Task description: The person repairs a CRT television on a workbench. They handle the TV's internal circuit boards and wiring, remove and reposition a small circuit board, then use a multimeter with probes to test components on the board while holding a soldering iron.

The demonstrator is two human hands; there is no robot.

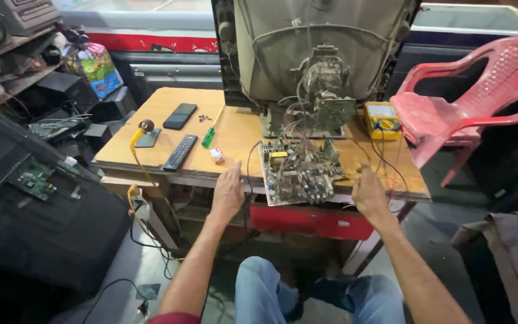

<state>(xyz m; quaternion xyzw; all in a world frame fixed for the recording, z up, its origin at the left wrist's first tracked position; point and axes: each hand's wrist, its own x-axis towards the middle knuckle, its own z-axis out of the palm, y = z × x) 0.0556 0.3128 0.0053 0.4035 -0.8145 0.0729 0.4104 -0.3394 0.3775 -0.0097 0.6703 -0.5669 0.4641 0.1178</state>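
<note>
**Circuit board sits between your two open hands**

Circuit board [300, 173] lies flat at the front edge of the wooden table [169, 108], partly overhanging it, and neither hand grips it. Your left hand [228, 193] rests open just beside its left edge, fingers spread and empty; your right hand [369, 191] hovers open near its right edge, holding nothing.

Judge it light but fragile: stiff sheet, crowded with upright parts that would bend or snap under pressure. Its bare side edges look like the safest hold. Wires tether it to the open television chassis [319, 60] behind, so it likely won't lift freely. A yellow multimeter [382, 119] stands to the right, a remote control [180, 152] to the left.
</note>
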